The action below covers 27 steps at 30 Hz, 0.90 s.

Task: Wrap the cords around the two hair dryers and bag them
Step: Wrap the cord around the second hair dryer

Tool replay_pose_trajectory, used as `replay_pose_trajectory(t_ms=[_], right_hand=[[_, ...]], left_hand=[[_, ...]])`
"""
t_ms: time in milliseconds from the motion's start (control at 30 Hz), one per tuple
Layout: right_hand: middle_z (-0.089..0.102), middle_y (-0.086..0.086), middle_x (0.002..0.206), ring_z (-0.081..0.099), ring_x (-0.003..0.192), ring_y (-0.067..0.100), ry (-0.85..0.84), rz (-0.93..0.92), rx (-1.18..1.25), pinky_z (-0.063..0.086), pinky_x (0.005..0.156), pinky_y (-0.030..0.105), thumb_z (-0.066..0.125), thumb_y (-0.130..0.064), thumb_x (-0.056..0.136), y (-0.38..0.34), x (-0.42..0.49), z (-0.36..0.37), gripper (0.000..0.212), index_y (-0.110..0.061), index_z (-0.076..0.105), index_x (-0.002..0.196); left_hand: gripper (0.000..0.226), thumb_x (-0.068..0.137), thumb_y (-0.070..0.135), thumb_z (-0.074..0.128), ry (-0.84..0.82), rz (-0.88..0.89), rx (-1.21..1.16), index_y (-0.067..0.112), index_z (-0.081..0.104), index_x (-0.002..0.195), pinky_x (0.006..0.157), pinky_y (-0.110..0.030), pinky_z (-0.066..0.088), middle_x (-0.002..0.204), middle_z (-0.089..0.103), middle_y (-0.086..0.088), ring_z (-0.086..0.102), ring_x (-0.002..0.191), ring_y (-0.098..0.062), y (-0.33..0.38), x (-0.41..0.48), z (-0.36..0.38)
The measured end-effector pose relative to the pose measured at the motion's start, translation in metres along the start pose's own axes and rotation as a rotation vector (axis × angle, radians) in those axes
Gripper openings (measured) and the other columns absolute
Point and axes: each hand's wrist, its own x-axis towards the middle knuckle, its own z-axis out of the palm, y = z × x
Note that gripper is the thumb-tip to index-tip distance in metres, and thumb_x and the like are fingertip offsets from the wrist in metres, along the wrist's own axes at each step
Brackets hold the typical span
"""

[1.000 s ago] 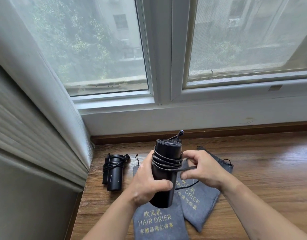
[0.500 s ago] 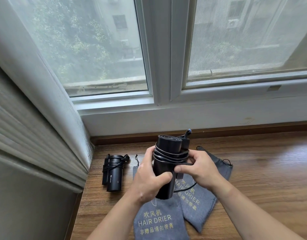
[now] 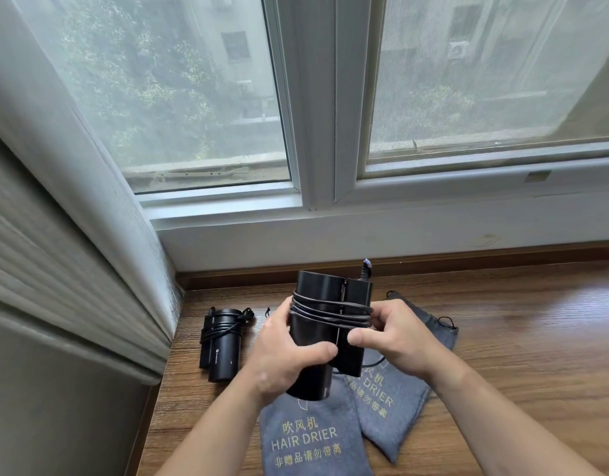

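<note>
- Black hair dryer (image 3: 315,297), cord (image 3: 330,312) looped round it, gripped by left hand (image 3: 286,355) and right hand (image 3: 399,341).
- On counter (image 3: 536,338), left: second dryer (image 3: 224,348), cord-wrapped.
- Grey bags (image 3: 313,438) flat beneath.

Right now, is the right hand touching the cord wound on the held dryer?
Touching. The head view shows the right hand with fingers curled over the cord turns at the right edge of the hair dryer.
</note>
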Motion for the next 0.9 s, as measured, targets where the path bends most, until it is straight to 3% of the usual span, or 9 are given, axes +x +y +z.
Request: replay_pose_trajectory(t_ms=[100, 200, 267, 333, 467, 533, 633, 733, 900], right_hand=[[0.081, -0.010, 0.101, 0.075, 0.098, 0.008, 0.078, -0.014, -0.110, 0.055, 0.083, 0.019, 0.076, -0.017, 0.090, -0.002, 0.000, 0.005, 0.015, -0.023, 0.079, 0.103], [0.080, -0.016, 0.094, 0.075, 0.090, 0.003, 0.214, -0.005, -0.246, 0.055, 0.077, 0.018, 0.078, -0.025, 0.089, 0.002, 0.002, 0.013, 0.013, -0.026, 0.082, 0.101], [0.080, -0.018, 0.085, 0.074, 0.081, -0.002, 0.303, -0.002, -0.294, 0.052, 0.068, 0.013, 0.079, -0.031, 0.087, 0.001, 0.002, 0.021, 0.011, -0.027, 0.082, 0.097], [0.079, -0.019, 0.081, 0.073, 0.077, -0.006, 0.348, 0.006, -0.306, 0.052, 0.065, 0.012, 0.080, -0.034, 0.085, -0.001, 0.000, 0.028, 0.011, -0.029, 0.082, 0.094], [0.079, -0.021, 0.084, 0.074, 0.081, -0.004, 0.317, -0.002, -0.325, 0.059, 0.074, 0.021, 0.083, -0.037, 0.080, -0.002, -0.003, 0.029, 0.017, -0.033, 0.082, 0.096], [0.079, -0.019, 0.080, 0.073, 0.075, -0.003, 0.278, -0.019, -0.329, 0.058, 0.070, 0.022, 0.084, -0.040, 0.078, -0.002, -0.002, 0.024, 0.017, -0.032, 0.081, 0.093], [0.065, -0.021, 0.056, 0.053, 0.051, -0.002, 0.196, -0.054, -0.391, 0.040, 0.053, 0.016, 0.079, -0.050, 0.073, -0.001, -0.001, 0.011, 0.015, -0.036, 0.073, 0.075], [0.047, -0.014, 0.049, 0.037, 0.049, 0.002, 0.116, -0.073, -0.356, 0.030, 0.050, 0.019, 0.079, -0.056, 0.068, 0.004, 0.003, -0.001, 0.031, -0.027, 0.066, 0.068], [0.044, -0.008, 0.053, 0.035, 0.052, 0.007, 0.048, -0.062, -0.222, 0.029, 0.052, 0.023, 0.083, -0.055, 0.064, 0.014, 0.008, -0.011, 0.043, -0.018, 0.061, 0.070]], left_hand=[[0.076, 0.058, 0.029, 0.091, 0.082, -0.019, -0.078, 0.030, 0.060, 0.127, 0.102, -0.056, 0.055, 0.116, 0.077, -0.002, 0.073, 0.110, -0.022, -0.006, -0.001, 0.006], [0.089, 0.062, 0.045, 0.087, 0.216, 0.049, 0.087, 0.044, 0.043, 0.139, 0.103, -0.025, 0.052, 0.124, 0.068, 0.017, 0.064, 0.112, 0.003, 0.003, -0.008, 0.021], [0.114, 0.063, 0.049, 0.088, 0.263, 0.090, 0.197, 0.036, 0.025, 0.157, 0.094, 0.001, 0.038, 0.138, 0.048, 0.016, 0.048, 0.112, 0.008, 0.009, -0.013, 0.031], [0.136, 0.058, 0.043, 0.095, 0.285, 0.098, 0.249, 0.024, 0.011, 0.164, 0.085, 0.009, 0.029, 0.143, 0.036, 0.008, 0.036, 0.109, 0.011, 0.010, -0.013, 0.039], [0.148, 0.053, 0.047, 0.094, 0.284, 0.121, 0.298, 0.024, 0.000, 0.165, 0.088, -0.003, 0.033, 0.146, 0.036, 0.006, 0.039, 0.115, 0.003, 0.007, -0.011, 0.041], [0.145, 0.051, 0.048, 0.090, 0.256, 0.112, 0.274, 0.030, 0.002, 0.165, 0.087, 0.001, 0.033, 0.143, 0.038, 0.012, 0.042, 0.117, 0.002, 0.006, -0.008, 0.035], [0.138, 0.048, 0.055, 0.086, 0.177, 0.105, 0.163, 0.040, 0.011, 0.163, 0.097, -0.004, 0.040, 0.138, 0.055, 0.021, 0.056, 0.122, 0.004, 0.005, -0.005, 0.024], [0.126, 0.048, 0.048, 0.087, 0.067, 0.089, 0.055, 0.045, 0.024, 0.157, 0.097, -0.012, 0.049, 0.126, 0.067, 0.022, 0.062, 0.120, 0.007, 0.000, -0.006, 0.017], [0.109, 0.057, 0.037, 0.085, -0.065, 0.080, -0.146, 0.034, 0.037, 0.155, 0.114, -0.057, 0.045, 0.136, 0.068, -0.004, 0.062, 0.131, -0.024, -0.010, -0.004, 0.013]])
